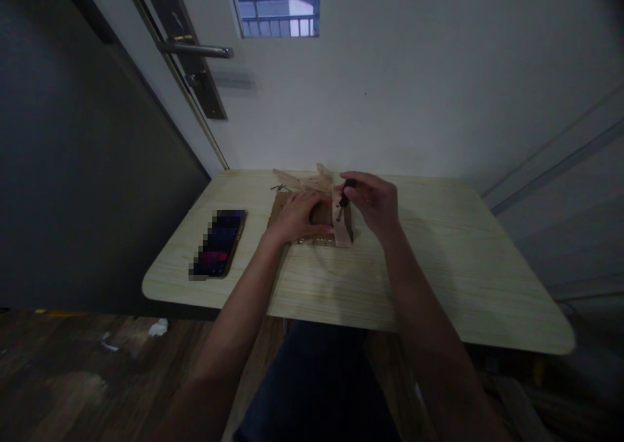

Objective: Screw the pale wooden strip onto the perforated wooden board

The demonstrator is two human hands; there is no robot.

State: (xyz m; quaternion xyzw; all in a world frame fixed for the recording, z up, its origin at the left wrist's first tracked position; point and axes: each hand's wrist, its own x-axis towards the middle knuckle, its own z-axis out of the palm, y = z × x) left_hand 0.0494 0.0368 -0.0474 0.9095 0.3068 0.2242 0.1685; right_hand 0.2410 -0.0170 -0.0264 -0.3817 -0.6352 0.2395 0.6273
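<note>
A piece of brown cardboard [322, 216] lies on the table, with a pale tan strip [342, 231] across its right end. My left hand [298, 214] rests on the cardboard, fingers stretched out and thumb apart, the thumb reaching to the strip. In the closed fingers of my right hand [373, 198] is a small black-handled screwdriver [346, 194], tilted with its lower end over the strip. Whether a screw is under its tip is too small to tell. Behind the cardboard lie crumpled tan pieces [312, 181], and several thin dark screws or nails [279, 187] are beside them.
A phone [219, 244] with its screen lit lies on the left of the pale wood table [453, 253]. Beyond the table's back edge stands a white door [414, 91] with a metal handle [197, 51]. My legs [316, 377] are below the front edge.
</note>
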